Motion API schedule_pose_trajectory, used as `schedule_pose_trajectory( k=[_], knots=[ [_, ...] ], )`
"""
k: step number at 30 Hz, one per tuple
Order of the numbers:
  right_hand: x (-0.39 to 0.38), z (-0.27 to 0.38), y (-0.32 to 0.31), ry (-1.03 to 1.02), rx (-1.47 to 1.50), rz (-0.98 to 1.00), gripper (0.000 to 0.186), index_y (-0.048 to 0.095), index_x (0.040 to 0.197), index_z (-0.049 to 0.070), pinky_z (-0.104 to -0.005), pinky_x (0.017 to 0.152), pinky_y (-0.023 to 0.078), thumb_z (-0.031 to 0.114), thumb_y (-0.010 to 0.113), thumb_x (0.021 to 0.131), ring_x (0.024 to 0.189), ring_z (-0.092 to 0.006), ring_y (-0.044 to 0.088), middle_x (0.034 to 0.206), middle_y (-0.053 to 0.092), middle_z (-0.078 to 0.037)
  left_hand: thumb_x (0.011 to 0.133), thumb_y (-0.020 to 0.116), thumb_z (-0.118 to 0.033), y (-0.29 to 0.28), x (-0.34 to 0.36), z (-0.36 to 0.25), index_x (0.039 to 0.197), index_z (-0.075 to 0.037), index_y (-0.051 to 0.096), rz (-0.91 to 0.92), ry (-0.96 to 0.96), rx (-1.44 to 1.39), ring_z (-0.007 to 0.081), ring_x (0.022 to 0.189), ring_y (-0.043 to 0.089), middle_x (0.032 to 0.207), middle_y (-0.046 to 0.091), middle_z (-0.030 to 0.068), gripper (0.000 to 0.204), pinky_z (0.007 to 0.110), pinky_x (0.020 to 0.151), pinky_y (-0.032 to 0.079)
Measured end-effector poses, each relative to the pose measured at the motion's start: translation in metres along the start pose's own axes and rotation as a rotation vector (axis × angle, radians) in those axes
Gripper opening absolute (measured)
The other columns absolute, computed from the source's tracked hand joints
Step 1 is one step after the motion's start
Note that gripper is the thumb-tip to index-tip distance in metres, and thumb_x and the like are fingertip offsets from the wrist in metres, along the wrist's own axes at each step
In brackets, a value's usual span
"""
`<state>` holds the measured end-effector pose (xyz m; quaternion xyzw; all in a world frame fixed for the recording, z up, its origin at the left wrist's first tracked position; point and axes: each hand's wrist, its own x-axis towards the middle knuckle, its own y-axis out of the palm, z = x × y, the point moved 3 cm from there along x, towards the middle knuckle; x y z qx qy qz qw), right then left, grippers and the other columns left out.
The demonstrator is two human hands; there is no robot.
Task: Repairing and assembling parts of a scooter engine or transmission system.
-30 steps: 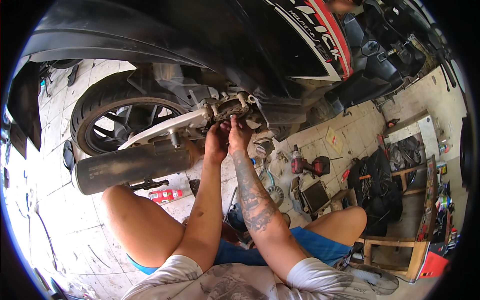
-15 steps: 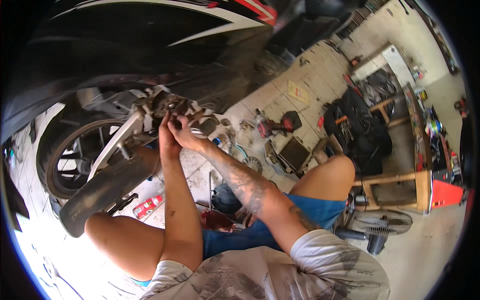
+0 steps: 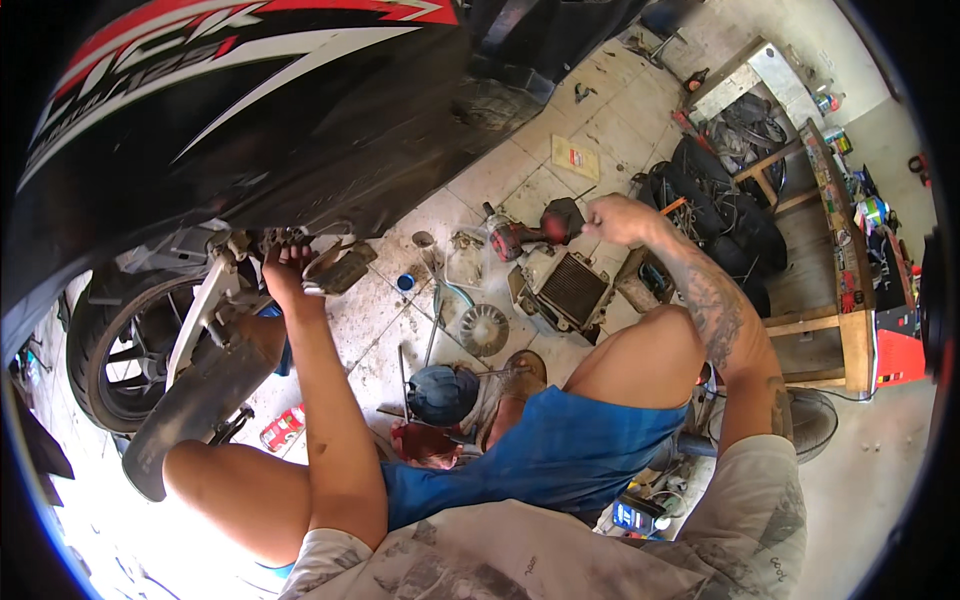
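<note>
My left hand [image 3: 288,270] is raised to the greasy engine parts [image 3: 270,240] under the black, red and white scooter body [image 3: 300,110]. Its fingers curl against those parts, and whatever they grip is hidden. Out to the right, my right hand [image 3: 620,220] hovers over the floor with its fingers closed. Anything in it is too small to make out. Just left of it lies a red and black cordless impact wrench [image 3: 508,238]. A radiator [image 3: 577,285] rests below the wrench, and a round finned fan wheel [image 3: 484,330] lies nearer to me.
The rear wheel [image 3: 95,375] and black mudguard [image 3: 190,420] stand at left. A red bottle [image 3: 283,428] lies by my left knee; a blue cap [image 3: 405,282] is on the tiles. Right are a wooden bench [image 3: 850,330], black bags [image 3: 715,215] and an electric fan [image 3: 815,425].
My right hand has left the engine parts and swung far right, past the impact wrench. My left hand stays at the engine. The view has shifted, showing more of the floor.
</note>
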<state>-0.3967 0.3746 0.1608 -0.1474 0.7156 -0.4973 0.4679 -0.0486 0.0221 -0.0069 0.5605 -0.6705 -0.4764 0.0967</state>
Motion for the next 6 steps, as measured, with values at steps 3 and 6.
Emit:
schedule_pose_trajectory(
  k=[3, 6],
  knots=[
    [0.012, -0.055, 0.016, 0.080, 0.024, 0.035, 0.033, 0.064, 0.100, 0.002, -0.0391, 0.080, 0.049, 0.032, 0.064, 0.087, 0.094, -0.0316, 0.063, 0.098, 0.066, -0.019, 0.093, 0.047, -0.034, 0.031, -0.023, 0.015, 0.119, -0.008, 0.050, 0.130, -0.136, 0.079, 0.0344, 0.115, 0.048, 0.124, 0.054, 0.0144, 0.037, 0.053, 0.098, 0.037],
    [0.052, -0.067, 0.029, 0.029, -0.086, 0.101, 0.035, 0.065, 0.105, 0.004, -0.0402, 0.082, 0.049, 0.034, 0.064, 0.087, 0.098, -0.0302, 0.063, 0.103, 0.066, -0.020, 0.090, 0.050, -0.049, 0.008, 0.020, 0.013, 0.141, -0.015, 0.037, 0.462, 0.107, 0.202, 0.0381, 0.130, 0.038, 0.144, 0.040, 0.0164, 0.063, 0.064, 0.104, 0.029]
  ],
)
